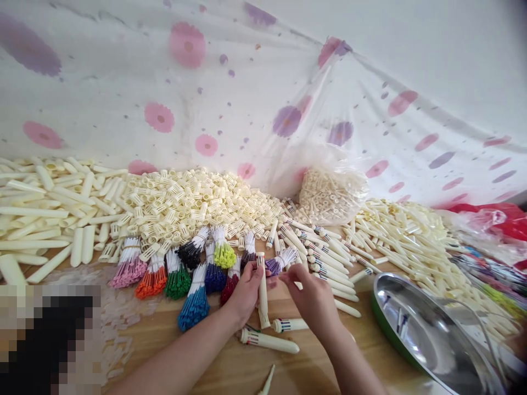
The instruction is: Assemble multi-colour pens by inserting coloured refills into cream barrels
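My left hand [242,293] is closed around a cream multicolour pen [262,302], which stands nearly upright over the wooden table. Just right of it is my right hand [312,299], its thumb and fingertips pinched together; whatever they hold is too small or hidden to make out. Beyond my hands lie bundles of white-stemmed refills with coloured ends: pink [128,271], orange [151,282], green [178,281], light blue [193,307], yellow [224,253] and purple [278,264]. Below my hands rest two pens with coloured sliders, one a whole pen [272,341], the other partly covered [290,325].
Cream slotted caps [193,200] are heaped at the back, long barrels [37,211] at left. Pens with sliders [329,263] lie right of centre, near a bag of small parts [331,195]. A metal bowl [428,323] sits at right. Clear plastic pieces [117,329] are scattered left.
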The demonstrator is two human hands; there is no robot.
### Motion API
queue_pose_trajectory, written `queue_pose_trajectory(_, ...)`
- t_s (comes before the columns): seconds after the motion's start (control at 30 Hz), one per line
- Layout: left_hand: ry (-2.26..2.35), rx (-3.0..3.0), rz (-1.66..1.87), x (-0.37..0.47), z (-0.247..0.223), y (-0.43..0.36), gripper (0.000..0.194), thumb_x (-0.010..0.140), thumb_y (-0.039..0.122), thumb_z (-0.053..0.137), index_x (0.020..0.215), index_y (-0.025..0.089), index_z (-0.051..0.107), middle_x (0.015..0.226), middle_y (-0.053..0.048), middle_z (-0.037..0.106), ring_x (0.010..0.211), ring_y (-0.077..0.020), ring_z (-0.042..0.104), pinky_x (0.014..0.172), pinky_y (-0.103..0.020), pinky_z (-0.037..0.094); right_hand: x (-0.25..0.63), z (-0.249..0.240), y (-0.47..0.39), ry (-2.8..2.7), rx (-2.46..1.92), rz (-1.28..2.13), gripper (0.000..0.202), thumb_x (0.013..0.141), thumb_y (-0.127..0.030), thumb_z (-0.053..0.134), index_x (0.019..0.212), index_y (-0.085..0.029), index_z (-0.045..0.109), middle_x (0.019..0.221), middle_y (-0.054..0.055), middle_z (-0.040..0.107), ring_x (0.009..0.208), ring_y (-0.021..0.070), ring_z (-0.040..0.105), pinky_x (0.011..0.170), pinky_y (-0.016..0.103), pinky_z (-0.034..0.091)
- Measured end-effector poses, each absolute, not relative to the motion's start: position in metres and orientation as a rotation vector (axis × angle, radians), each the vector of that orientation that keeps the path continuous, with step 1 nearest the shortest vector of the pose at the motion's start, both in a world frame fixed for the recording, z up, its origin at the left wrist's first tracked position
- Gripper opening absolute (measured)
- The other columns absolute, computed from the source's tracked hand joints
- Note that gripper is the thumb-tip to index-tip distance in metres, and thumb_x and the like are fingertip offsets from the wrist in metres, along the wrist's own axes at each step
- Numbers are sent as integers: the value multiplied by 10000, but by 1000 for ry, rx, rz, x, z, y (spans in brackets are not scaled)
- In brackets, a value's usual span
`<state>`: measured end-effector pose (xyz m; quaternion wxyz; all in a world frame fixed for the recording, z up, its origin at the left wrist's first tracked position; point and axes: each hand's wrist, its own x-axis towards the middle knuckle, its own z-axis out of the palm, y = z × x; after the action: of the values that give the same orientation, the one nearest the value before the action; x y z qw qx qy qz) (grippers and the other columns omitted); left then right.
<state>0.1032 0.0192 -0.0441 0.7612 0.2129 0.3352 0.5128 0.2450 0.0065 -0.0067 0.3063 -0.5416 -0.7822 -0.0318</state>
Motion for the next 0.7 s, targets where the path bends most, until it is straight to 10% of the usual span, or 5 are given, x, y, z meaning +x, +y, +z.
queue_pose_trajectory(0.27, 760, 503, 1115, 101, -36, 24, 365, 669, 502, 682, 766, 222, 469, 801, -7, 615, 764, -184, 665, 726, -316, 501, 243, -4, 3, -2038, -1265, 133, 132, 866, -277, 517, 762, -221, 576, 691, 20, 701, 589, 152, 656, 541, 240, 486)
queue_pose_trajectory(0.7, 1256, 1023, 1107, -11, 1, 4, 337, 656, 433, 707, 834, 158, 626, 547, 77, 493, 417, -57, 343, 400, -183, 252, 184, 21, 51, -1180, -963, 1477, 350, 578, -283, 808, 644, -190, 477, 553, -32, 665, 551, 140, 676, 542, 226, 563)
